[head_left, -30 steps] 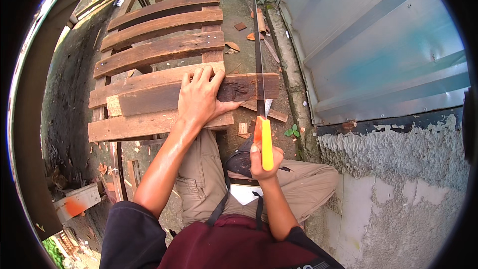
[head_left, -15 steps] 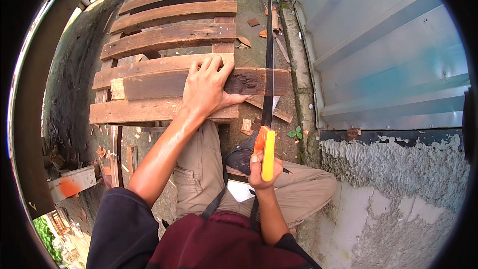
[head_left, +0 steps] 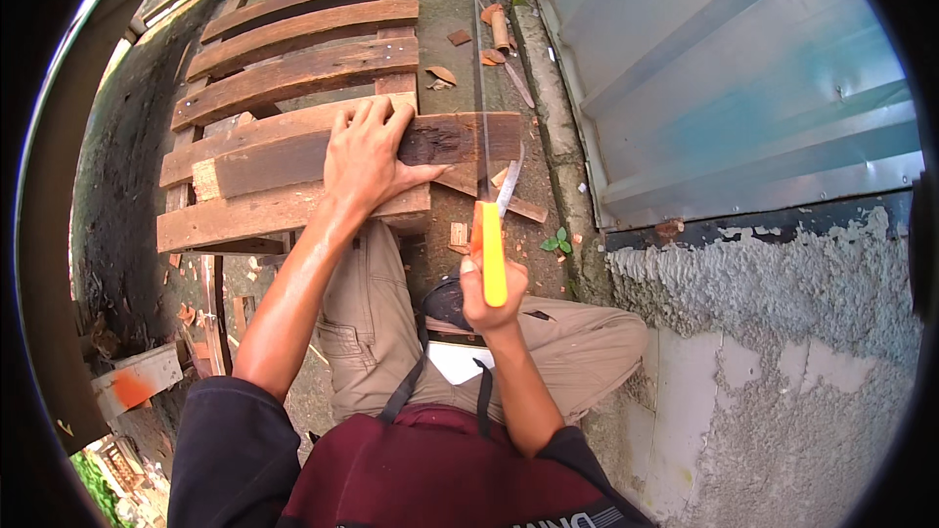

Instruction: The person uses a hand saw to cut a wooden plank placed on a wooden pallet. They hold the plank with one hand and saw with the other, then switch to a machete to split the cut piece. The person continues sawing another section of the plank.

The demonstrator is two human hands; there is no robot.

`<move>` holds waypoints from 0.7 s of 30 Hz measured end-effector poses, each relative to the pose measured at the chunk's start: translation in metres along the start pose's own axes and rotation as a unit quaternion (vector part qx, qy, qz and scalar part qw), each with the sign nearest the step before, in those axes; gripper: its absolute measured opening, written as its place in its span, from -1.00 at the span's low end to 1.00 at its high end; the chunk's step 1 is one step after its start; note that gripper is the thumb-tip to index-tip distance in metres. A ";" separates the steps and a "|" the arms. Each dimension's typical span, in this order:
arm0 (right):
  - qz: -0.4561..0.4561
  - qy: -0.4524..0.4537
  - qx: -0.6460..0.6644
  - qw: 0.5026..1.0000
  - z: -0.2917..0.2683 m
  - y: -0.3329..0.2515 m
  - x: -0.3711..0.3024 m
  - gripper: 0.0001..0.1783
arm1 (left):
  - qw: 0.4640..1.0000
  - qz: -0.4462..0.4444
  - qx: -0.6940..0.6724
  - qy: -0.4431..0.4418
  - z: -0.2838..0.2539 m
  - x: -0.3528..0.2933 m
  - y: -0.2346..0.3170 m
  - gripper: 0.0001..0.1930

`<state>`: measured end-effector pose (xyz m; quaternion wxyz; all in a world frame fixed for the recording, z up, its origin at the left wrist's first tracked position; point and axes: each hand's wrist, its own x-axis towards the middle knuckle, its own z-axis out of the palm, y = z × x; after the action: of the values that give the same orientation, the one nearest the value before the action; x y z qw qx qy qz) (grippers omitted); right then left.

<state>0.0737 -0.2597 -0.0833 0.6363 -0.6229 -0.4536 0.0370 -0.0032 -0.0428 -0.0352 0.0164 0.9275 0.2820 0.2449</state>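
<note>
Gripping a saw in the right hand (head_left: 497,315), left hand (head_left: 364,152) flat on a dark board (head_left: 269,164). Right fingers are wrapped closed round the saw's yellow-and-orange handle (head_left: 494,264), thumb on its left side. Left fingers are spread and slightly bent across the board top, tips near its far edge, thumb stretched out to the right by its near edge; they press on it rather than wrap round it. Board lies crosswise on the slatted wooden table (head_left: 293,64), its right end jutting past the slats. Saw blade (head_left: 480,88) points away from the person and crosses that jutting end, right of the left hand; can't tell how deep any cut is. Wood strip (head_left: 525,208) on the ground under the overhang, small wood offcut (head_left: 459,237) nearer the person, green plant (head_left: 558,241) to the right. Dry leaf (head_left: 441,73) and reddish chip (head_left: 459,37) on the ground right of the table. Corrugated metal panel (head_left: 734,88) stands on the right, above a rough, patchy wall (head_left: 763,332).
</note>
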 end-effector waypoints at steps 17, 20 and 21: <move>0.074 -0.048 0.012 0.996 -0.010 -0.018 0.002 -0.80 | 1.000 -0.010 0.019 -0.018 -0.004 -0.002 0.001 -0.22; 0.063 -0.051 0.000 0.997 -0.020 -0.011 -0.048 -0.89 | 1.000 0.006 0.015 -0.026 -0.002 -0.006 0.003 -0.24; 0.059 -0.054 -0.033 0.996 -0.030 -0.022 -0.074 -0.90 | 0.999 0.002 0.013 -0.030 -0.002 -0.002 0.003 -0.24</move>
<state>0.0380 -0.3328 -0.0983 0.5865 -0.6667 -0.4505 0.0930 -0.0042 -0.0468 -0.0334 0.0126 0.9351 0.2828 0.2131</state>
